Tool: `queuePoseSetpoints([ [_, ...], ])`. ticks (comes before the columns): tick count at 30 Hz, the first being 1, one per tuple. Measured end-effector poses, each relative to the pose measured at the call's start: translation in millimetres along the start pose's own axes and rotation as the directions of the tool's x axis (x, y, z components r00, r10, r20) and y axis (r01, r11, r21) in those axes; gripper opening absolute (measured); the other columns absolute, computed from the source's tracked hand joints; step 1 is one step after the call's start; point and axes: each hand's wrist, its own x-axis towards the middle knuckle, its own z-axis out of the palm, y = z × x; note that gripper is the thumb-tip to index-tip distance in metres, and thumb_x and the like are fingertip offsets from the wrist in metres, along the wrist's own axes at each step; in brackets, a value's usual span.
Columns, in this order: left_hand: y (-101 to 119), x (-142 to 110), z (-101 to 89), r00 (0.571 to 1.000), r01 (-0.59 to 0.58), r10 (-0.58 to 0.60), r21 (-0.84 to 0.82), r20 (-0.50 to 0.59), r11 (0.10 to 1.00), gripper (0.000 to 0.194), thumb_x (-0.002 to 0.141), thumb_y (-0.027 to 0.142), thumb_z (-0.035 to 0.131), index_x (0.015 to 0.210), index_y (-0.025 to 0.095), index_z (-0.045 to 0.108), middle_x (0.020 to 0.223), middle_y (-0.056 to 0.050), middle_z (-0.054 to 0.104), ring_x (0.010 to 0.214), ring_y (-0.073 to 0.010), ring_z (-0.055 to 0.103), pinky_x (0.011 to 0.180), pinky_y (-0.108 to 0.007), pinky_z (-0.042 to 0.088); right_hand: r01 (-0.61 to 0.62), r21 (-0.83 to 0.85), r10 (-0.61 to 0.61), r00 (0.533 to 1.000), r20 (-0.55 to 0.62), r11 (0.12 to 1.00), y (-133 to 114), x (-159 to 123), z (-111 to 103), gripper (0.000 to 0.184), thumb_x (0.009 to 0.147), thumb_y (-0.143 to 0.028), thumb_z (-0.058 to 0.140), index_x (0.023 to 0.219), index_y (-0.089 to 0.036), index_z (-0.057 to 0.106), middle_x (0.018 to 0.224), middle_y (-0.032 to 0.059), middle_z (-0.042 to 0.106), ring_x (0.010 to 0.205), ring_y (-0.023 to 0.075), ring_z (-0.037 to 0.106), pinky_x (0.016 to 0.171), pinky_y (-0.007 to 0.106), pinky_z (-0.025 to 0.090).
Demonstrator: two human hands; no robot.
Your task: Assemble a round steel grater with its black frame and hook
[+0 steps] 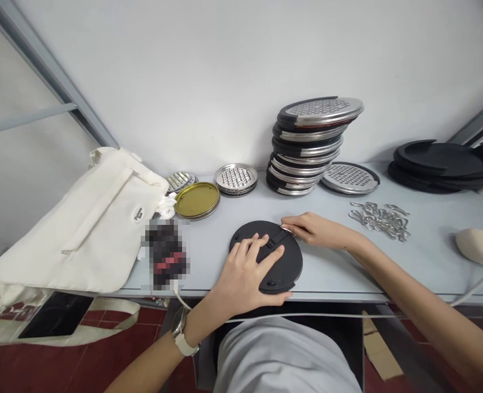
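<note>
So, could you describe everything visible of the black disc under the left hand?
The black disc is round, matte, plastic-looking, with a straight strip and a small mark near its front rim. It lies flat on the pale table, near the front edge. The left hand rests on it; the right hand holds a shiny piece at its rim.

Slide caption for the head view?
Left hand on black disc, right hand holding metal piece at its edge, graters stacked behind.

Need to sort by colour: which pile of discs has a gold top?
The disc pile in front of the leftmost grater: its top is plain gold, while the other piles show silver or black.
</note>
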Motion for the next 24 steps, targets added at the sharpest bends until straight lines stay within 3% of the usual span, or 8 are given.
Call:
queuePoseSetpoints([
  [7,0.8,1.0,0.0,1.0,-0.003,0.003,0.002,-0.012,1.0,0.077,0.077,0.065,0.06,0.14,0.024,0.043,0.14,-0.014,0.042,0.126,-0.0339,0.038,0.103,-0.048,0.033,-0.053,0.001,0.053,0.995,-0.088,0.999,1.0,-3.0,4.7,0.031,0.096,-0.034,0.034,0.068,-0.021,0.039,0.056,-0.005,0.039,0.052,0.0115,0.036,0.055,0.025,0.031],
  [16,0.5,0.1,1.3,1.0,-0.01,0.01,0.012,-0.023,1.0,0.076,0.079,0.063,0.06,0.141,0.023,0.043,0.141,-0.014,0.041,0.128,-0.0351,0.037,0.103,-0.05,0.032,-0.061,0.108,0.072,0.993,-0.098,0.992,2.0,-3.8,4.1,0.034,0.094,-0.04,0.038,0.066,-0.02,0.038,0.056,-0.0061,0.034,0.053,0.0104,0.03,0.052,0.024,0.028],
  [24,-0.4,0.3,1.1,1.0,-0.01,0.01,0.003,-0.017,1.0,0.077,0.078,0.063,0.061,0.141,0.024,0.042,0.141,-0.014,0.041,0.129,-0.0349,0.037,0.103,-0.05,0.033,-0.036,0.215,0.052,0.996,-0.073,0.976,5.5,-3.4,2.8,0.035,0.095,-0.046,0.038,0.072,-0.02,0.043,0.059,-0.0059,0.035,0.055,0.0109,0.033,0.053,0.024,0.03],
])
